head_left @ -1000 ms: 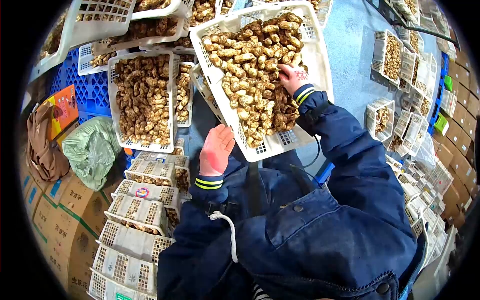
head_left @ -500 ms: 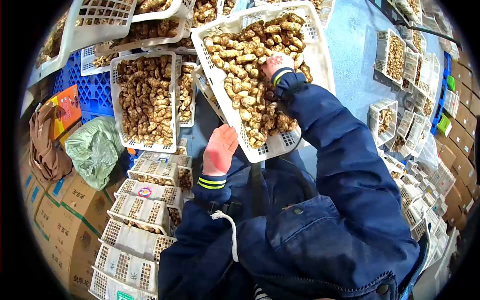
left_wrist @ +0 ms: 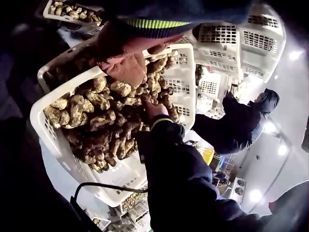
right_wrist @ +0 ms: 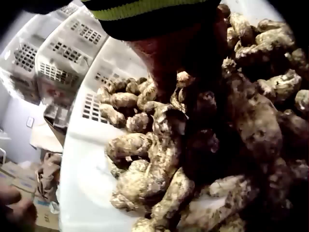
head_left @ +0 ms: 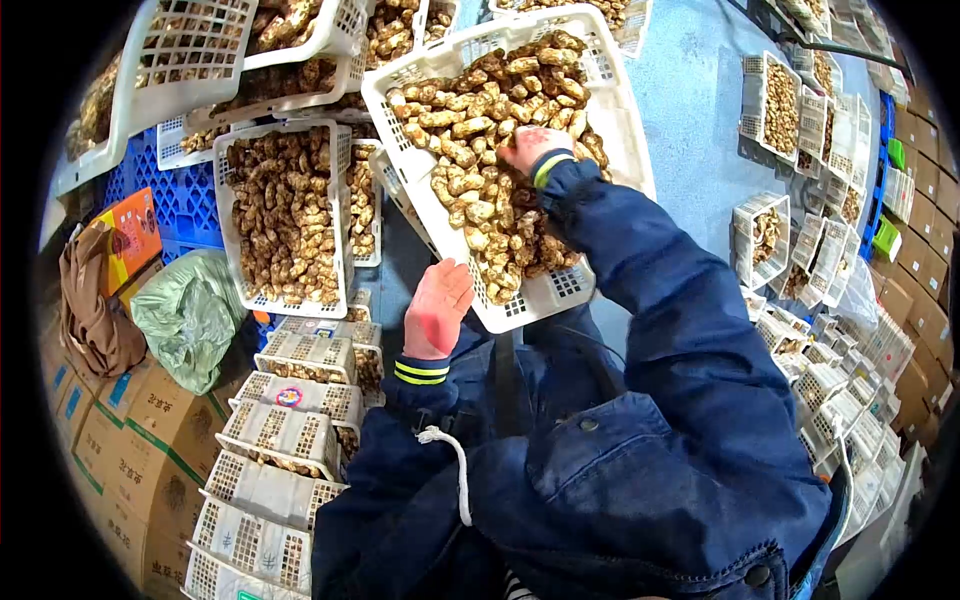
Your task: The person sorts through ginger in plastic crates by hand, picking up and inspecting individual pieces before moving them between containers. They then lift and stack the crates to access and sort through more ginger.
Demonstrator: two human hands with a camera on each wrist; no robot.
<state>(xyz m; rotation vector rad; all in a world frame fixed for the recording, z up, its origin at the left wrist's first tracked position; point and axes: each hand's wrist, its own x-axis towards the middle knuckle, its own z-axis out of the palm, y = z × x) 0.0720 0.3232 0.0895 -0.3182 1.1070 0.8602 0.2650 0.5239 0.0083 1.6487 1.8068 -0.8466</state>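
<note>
A white plastic basket [head_left: 625, 130] stands tilted in front of me, heaped with stubby, soil-streaked, mushroom-like pieces [head_left: 480, 180]. My right hand [head_left: 537, 148] reaches into the middle of the heap, its fingers bent down among the pieces. The fingertips are hidden, so I cannot tell whether they grip one. In the right wrist view, dirty cream and brown pieces [right_wrist: 166, 154] lie close around that hand, which is in shadow. My left hand [head_left: 438, 308] is at the basket's near left corner, fingers extended; in the left wrist view the left hand [left_wrist: 126, 67] overlaps the rim.
Another filled white basket [head_left: 285, 220] stands left, near a green plastic bag [head_left: 190, 315] and cardboard boxes [head_left: 150, 440]. Stacked baskets [head_left: 270, 490] line my left side, and more filled baskets [head_left: 775, 110] stand right. A person in dark clothing [left_wrist: 236, 121] is beyond my basket.
My right hand has moved leftward from the right part of the heap into its middle, its fingers now deeper among the pieces. The left hand stays by the near corner.
</note>
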